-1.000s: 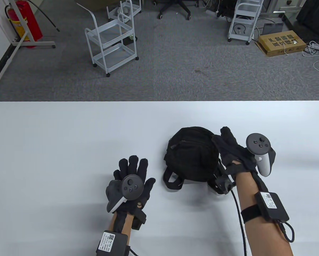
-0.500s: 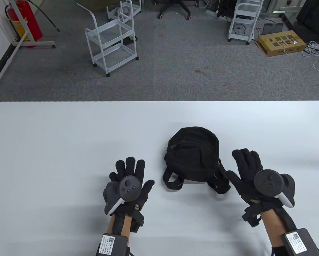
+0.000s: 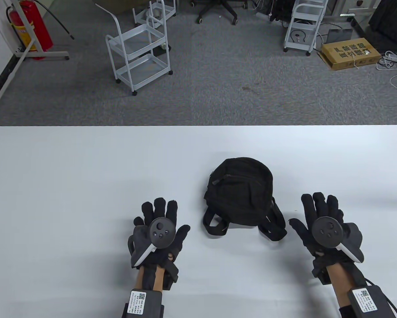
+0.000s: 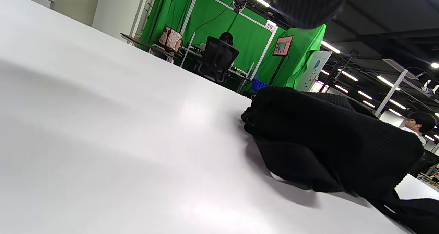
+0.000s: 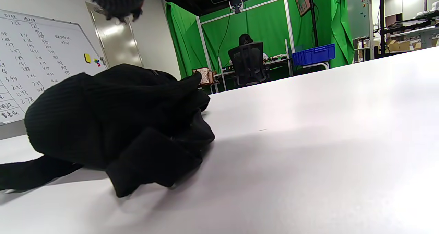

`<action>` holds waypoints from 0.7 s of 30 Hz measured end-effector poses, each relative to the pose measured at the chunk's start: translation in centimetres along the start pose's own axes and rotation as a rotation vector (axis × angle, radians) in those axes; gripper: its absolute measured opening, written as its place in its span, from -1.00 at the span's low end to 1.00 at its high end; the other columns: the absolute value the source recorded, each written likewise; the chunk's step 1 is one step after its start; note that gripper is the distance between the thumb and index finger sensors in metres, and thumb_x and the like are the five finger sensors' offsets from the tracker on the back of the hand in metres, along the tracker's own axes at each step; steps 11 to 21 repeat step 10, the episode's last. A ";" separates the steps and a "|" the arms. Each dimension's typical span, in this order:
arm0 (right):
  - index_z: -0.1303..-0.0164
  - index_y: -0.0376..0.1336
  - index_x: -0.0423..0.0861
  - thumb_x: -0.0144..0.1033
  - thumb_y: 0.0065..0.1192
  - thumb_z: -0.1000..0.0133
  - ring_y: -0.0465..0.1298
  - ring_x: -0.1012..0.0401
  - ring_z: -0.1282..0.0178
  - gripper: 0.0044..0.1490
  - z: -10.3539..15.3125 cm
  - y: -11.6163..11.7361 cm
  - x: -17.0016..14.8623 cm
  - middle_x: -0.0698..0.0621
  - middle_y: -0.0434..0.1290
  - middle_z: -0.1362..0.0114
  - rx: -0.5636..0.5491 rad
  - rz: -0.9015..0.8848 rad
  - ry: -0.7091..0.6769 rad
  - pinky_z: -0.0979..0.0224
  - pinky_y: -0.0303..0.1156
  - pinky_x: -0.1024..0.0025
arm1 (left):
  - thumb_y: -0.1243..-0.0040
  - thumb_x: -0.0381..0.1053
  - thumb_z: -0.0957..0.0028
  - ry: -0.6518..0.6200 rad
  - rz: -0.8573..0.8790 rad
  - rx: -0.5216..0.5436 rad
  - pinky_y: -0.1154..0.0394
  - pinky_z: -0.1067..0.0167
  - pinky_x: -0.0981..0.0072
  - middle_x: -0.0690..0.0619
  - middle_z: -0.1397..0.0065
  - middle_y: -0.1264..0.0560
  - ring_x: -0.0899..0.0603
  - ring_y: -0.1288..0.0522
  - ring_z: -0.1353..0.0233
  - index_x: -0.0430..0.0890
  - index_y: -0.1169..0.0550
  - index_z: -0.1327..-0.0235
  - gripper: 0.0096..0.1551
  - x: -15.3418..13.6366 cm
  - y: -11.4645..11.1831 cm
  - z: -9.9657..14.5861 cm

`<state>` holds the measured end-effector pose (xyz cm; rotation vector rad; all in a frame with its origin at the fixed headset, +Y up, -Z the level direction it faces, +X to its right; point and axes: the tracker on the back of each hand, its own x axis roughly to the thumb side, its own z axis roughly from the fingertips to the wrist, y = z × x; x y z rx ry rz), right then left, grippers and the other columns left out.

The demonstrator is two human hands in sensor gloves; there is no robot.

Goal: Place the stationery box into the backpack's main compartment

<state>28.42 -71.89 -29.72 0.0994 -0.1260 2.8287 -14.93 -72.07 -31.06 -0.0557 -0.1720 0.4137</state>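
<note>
A small black backpack (image 3: pixel 239 192) lies on the white table (image 3: pixel 85 172), its straps (image 3: pixel 215 225) trailing toward me. It also shows in the left wrist view (image 4: pixel 329 141) and the right wrist view (image 5: pixel 113 121). My left hand (image 3: pixel 158 218) rests flat on the table to its left, fingers spread, holding nothing. My right hand (image 3: pixel 321 215) rests flat to its right, fingers spread, holding nothing. No stationery box shows in any view.
The table's far edge (image 3: pixel 198 126) borders a carpeted floor with white carts (image 3: pixel 138 49) and a cardboard box (image 3: pixel 351 53). Wrist boxes with cables sit on both forearms (image 3: pixel 364 298).
My right hand has let go of the backpack's right side, drawn back toward me and settled flat on the table. My left hand slid slightly toward me.
</note>
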 end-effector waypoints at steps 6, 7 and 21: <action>-0.76 -0.39 -0.12 0.20 -0.13 -0.23 -0.37 -0.49 -0.69 0.10 -0.1 0.2 0.0 -0.27 -0.37 -0.78 0.008 0.005 0.001 -0.58 -0.21 -0.54 | 0.01 0.19 -0.18 0.001 0.005 -0.009 0.36 -0.29 -0.74 -0.31 -0.71 0.33 -0.60 0.45 -0.57 -0.17 0.03 -0.75 -0.02 0.0 0.0 0.0; -0.76 -0.39 -0.11 0.20 -0.13 -0.23 -0.37 -0.49 -0.69 0.10 -0.1 0.2 0.0 -0.27 -0.37 -0.77 0.011 0.007 0.001 -0.58 -0.21 -0.54 | 0.01 0.19 -0.18 0.000 0.005 -0.012 0.36 -0.29 -0.74 -0.31 -0.71 0.33 -0.60 0.45 -0.57 -0.17 0.03 -0.75 -0.02 0.0 0.0 -0.1; -0.76 -0.39 -0.11 0.20 -0.13 -0.23 -0.38 -0.48 -0.69 0.10 -0.3 0.4 -0.2 -0.27 -0.37 -0.78 0.022 0.005 0.008 -0.58 -0.21 -0.54 | 0.01 0.19 -0.18 -0.004 0.003 -0.013 0.36 -0.29 -0.74 -0.31 -0.71 0.33 -0.60 0.45 -0.58 -0.17 0.04 -0.75 -0.02 0.1 0.0 -0.1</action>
